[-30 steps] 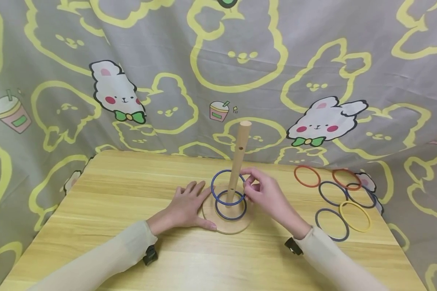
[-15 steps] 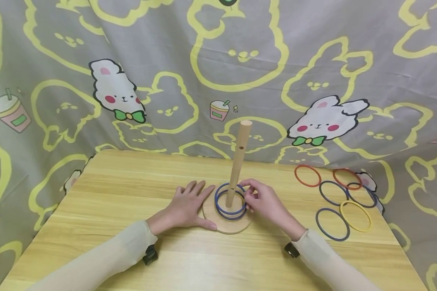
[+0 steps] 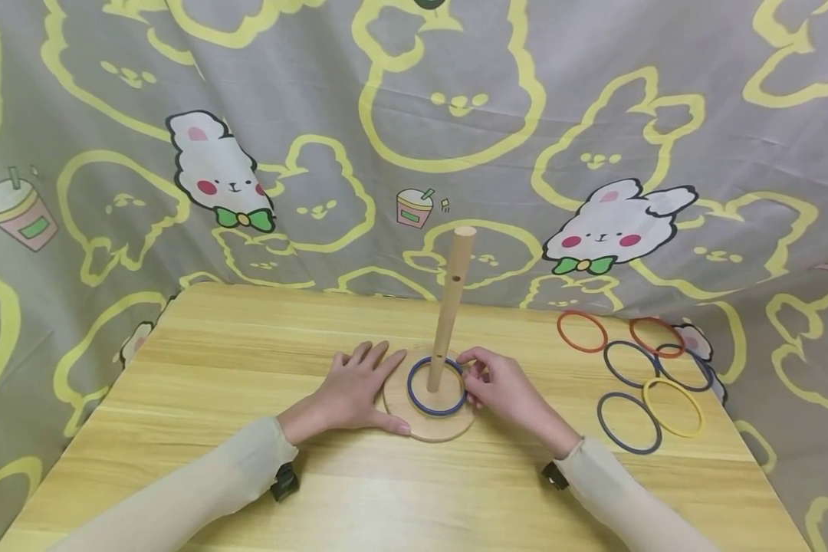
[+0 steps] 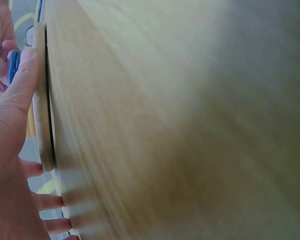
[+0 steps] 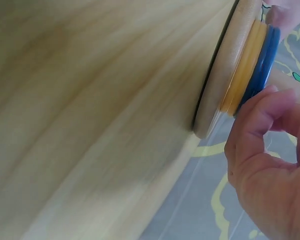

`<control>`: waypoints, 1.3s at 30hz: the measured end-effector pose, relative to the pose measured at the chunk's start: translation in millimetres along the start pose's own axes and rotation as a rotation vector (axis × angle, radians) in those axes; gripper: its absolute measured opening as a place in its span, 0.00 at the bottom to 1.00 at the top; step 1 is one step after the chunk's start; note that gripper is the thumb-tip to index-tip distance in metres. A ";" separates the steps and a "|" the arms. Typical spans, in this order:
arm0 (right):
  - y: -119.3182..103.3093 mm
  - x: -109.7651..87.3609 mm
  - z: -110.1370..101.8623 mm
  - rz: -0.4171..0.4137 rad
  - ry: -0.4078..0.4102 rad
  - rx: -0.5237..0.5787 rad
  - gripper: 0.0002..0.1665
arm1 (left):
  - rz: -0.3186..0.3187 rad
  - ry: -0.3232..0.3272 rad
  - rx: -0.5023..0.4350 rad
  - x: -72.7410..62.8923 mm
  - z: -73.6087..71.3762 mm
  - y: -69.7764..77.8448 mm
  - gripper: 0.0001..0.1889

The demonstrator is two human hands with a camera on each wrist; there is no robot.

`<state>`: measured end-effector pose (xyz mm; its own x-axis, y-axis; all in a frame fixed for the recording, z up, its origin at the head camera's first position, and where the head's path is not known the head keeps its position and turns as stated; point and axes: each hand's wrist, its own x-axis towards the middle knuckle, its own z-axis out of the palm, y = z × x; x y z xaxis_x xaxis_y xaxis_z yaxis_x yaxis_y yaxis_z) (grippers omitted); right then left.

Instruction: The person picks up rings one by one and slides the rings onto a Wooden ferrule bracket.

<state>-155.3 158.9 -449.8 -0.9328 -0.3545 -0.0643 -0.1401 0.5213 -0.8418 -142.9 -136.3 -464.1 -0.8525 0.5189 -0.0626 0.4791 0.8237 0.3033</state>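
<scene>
A wooden peg (image 3: 448, 314) stands upright on a round wooden base (image 3: 428, 429). Blue rings (image 3: 414, 402) lie stacked round the foot of the peg; yellow rings (image 5: 246, 67) show beneath them in the right wrist view. My left hand (image 3: 352, 395) rests with spread fingers at the left side of the base, its thumb (image 4: 27, 70) on the rim. With curled fingers, my right hand (image 3: 504, 383) pinches the top blue ring at its right edge. In the right wrist view the fingertips (image 5: 270, 92) sit right at the blue rings.
To the right on the table (image 3: 234, 337) lie several loose rings: two red, such as the left red ring (image 3: 559, 337), a yellow ring (image 3: 697, 422) and blue rings, one of them a near blue ring (image 3: 603, 429). A patterned curtain (image 3: 317, 92) hangs behind.
My right hand has lowered the blue ring along the peg, from a tilted position above the stack to flat on the other blue ring. The left hand has stayed at the base.
</scene>
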 end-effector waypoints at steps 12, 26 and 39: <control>18.1 -35.6 -29.4 -0.039 0.126 -0.142 0.13 | 0.000 -0.004 -0.003 0.4 -0.5 0.5 0.68; 55.8 -104.2 -98.0 0.007 0.260 -0.381 0.16 | -0.005 -0.005 0.005 -0.5 -0.1 1.3 0.67; 94.6 -131.3 -128.5 0.256 0.091 -0.560 0.24 | -0.003 -0.006 0.010 0.3 0.0 0.5 0.67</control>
<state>-88.8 354.5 -452.1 -0.9809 -0.1096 -0.1608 -0.0378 0.9180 -0.3947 -142.9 -135.8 -463.9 -0.8524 0.5182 -0.0693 0.4791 0.8273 0.2933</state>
